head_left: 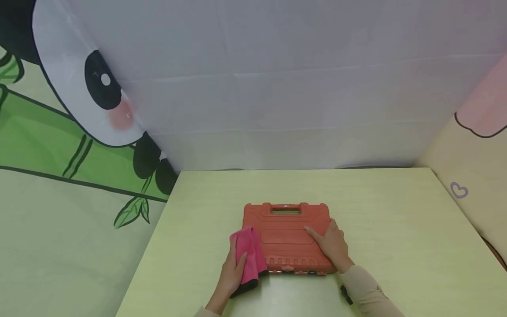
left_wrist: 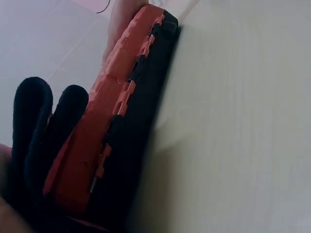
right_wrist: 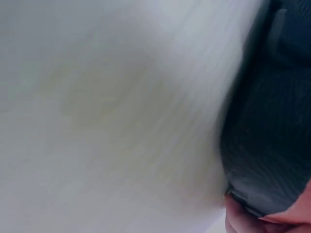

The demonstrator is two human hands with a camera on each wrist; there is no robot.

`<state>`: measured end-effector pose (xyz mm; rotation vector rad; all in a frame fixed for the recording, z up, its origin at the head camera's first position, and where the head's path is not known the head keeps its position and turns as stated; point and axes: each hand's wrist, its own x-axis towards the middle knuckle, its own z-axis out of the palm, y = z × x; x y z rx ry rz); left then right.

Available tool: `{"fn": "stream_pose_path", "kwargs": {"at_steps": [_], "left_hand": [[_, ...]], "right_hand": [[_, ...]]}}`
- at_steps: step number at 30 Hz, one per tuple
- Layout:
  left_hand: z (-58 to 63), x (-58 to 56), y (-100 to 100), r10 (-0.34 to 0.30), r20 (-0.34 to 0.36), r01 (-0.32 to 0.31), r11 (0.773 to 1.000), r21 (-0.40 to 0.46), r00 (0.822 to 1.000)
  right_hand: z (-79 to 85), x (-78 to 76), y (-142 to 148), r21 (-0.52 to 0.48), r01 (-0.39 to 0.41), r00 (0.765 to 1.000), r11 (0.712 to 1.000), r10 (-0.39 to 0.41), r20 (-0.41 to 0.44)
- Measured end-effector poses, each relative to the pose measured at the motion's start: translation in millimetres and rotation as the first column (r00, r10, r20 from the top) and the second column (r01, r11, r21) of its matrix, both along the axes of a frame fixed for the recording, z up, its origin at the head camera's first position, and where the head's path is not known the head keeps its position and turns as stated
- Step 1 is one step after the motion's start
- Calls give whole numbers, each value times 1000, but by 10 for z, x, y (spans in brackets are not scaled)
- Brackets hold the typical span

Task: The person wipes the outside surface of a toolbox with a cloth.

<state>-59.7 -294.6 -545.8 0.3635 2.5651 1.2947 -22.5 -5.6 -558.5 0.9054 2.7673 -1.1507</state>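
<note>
A red plastic carrying case (head_left: 287, 240) lies on the table with its handle at the far side. My left hand (head_left: 230, 272) grips a folded pink cloth (head_left: 249, 251) with black edging, against the case's left side. In the left wrist view, the cloth's black folds (left_wrist: 36, 131) stand beside the case's hinged edge (left_wrist: 119, 104), where the red top meets a black lower half. My right hand (head_left: 334, 246) holds the right side of the case, thumb on the lid. The right wrist view shows the case's black lower half (right_wrist: 272, 126) with fingertips at its edge.
The pale yellow table (head_left: 396, 229) extends around the case. A small black item (head_left: 346, 295) lies by the right sleeve (head_left: 368, 290). Behind the table hangs a printed backdrop (head_left: 277, 101) with a cartoon eye and green bamboo at left.
</note>
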Motion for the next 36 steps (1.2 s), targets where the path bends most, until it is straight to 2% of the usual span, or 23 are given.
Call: {"fn": "stream_pose_path", "kwargs": {"at_steps": [4, 7, 10, 13, 17, 19, 22, 26, 30, 33, 36], "left_hand": [[11, -83, 63, -61, -43, 60, 998, -36, 997], [35, -222, 132, -113, -54, 110, 993, -53, 992], [48, -425, 210, -150, -31, 149, 988, -47, 988], [34, -675, 288, -172, 6, 172, 985, -31, 985], [18, -1001, 389, -152, 71, 155, 987, -33, 986], [18, -1128, 430, -140, 68, 143, 988, -50, 988], [22, -1272, 479, -146, 21, 148, 984, -104, 989], [18, -1427, 522, -177, -1, 175, 975, -134, 984], [8, -1534, 538, -191, 59, 196, 975, -100, 980], [-14, -1553, 540, -190, 84, 196, 979, -59, 978], [-42, -1505, 549, -188, 46, 189, 982, -18, 981]], "right_hand": [[-11, -23, 50, 0, -11, 1000, 1000, 11, 7], [-12, -37, 83, 7, -17, 1000, 1000, 17, 12], [-14, -54, 115, 13, -22, 1000, 1000, 22, 11], [-14, -71, 142, 14, -25, 1000, 1000, 25, 10], [-26, -96, 169, 14, -24, 1000, 1000, 24, 5], [-35, -110, 173, 7, -27, 1000, 1000, 27, 1], [-56, -133, 176, 0, -32, 999, 999, 32, -11], [-80, -167, 193, 2, -33, 999, 999, 33, -27], [-78, -186, 220, 1, -25, 999, 1000, 25, -30], [-73, -194, 236, -9, -15, 999, 1000, 14, -29], [-62, -201, 247, -27, -9, 1000, 1000, 8, -28]]}}
